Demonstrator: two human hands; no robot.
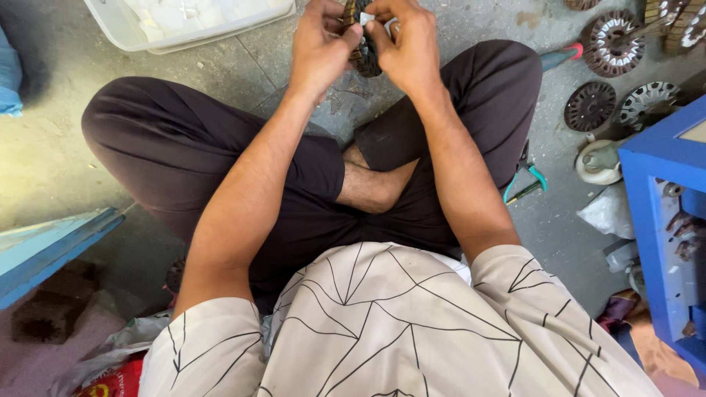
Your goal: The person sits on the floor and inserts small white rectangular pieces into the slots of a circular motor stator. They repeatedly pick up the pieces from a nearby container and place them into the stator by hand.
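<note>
Your patterned shirt (382, 323) fills the near edge. Beyond your crossed legs, your left hand (318, 48) and right hand (409, 45) both grip one dark slotted stator ring (364, 55), mostly hidden by fingers and cut by the top edge. Four similar discs (590, 105) lie right on the floor (51, 147); a white tub (125, 26) sits left.

Bare concrete floor (51, 147) at 9 o'clock is passable. White tub (132, 29) blocks 11 o'clock. Slotted metal discs (590, 105) and a blue cabinet (658, 220) crowd 2 to 4 o'clock; pliers (526, 180) lie just beside the right knee (507, 81). Crossed legs fill the centre.
</note>
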